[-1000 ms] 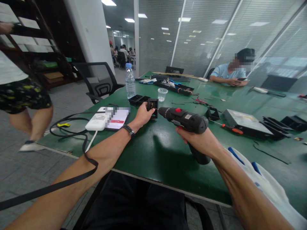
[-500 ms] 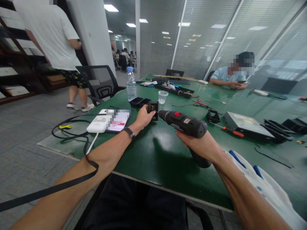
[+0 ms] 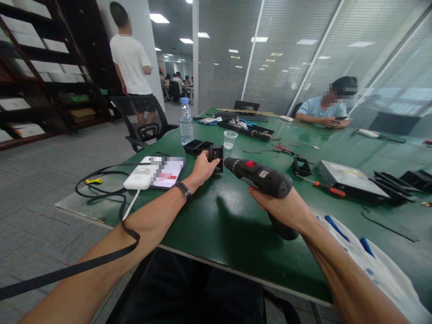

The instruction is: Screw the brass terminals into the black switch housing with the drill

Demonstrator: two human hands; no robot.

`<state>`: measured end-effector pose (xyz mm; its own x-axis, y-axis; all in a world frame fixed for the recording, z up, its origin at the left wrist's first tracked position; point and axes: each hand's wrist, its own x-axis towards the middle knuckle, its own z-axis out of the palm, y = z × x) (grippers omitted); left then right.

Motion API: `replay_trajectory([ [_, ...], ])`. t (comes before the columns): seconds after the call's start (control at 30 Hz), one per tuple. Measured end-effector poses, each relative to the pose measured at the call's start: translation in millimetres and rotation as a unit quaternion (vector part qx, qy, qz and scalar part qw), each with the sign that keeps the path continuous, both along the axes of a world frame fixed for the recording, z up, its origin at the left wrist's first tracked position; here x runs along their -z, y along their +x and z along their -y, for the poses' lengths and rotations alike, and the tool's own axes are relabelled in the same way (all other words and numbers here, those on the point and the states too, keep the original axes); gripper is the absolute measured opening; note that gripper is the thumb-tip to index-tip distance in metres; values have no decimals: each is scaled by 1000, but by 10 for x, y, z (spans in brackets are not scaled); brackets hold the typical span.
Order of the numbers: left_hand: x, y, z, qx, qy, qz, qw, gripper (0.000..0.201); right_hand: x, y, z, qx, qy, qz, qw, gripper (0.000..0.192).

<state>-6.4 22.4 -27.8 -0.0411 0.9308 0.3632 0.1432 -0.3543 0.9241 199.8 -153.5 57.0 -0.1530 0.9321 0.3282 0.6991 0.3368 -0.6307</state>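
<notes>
The left hand [image 3: 202,167] is wrapped around a small black box [image 3: 216,158] and holds it down on the green surface [image 3: 216,225]. The right hand [image 3: 286,208] is closed tight on the handle of the drill [image 3: 259,176]. The tip of the drill points at the right side of the box and looks like it touches it.

The fingers sit very near the drill tip. If the tip slips off the box, it could poke or scrape the left hand. The box is small and light, so if the drill turns hard, the box could spin or jump out of the grip.

Behind the box stands a plastic cup [image 3: 230,139], and further behind is a water bottle [image 3: 186,122]. A sudden shove could knock them over. To the left of the box lie a phone [image 3: 168,171] and a white charger [image 3: 139,178], so spilled water could wet them.
</notes>
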Motion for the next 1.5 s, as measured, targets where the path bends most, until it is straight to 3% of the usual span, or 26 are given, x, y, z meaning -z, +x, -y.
replay_trajectory([
  [1.5, -38, 1, 34, -24, 18, -29, 999, 30, -24, -23, -1, -6, 5, 13, 1000, 17],
])
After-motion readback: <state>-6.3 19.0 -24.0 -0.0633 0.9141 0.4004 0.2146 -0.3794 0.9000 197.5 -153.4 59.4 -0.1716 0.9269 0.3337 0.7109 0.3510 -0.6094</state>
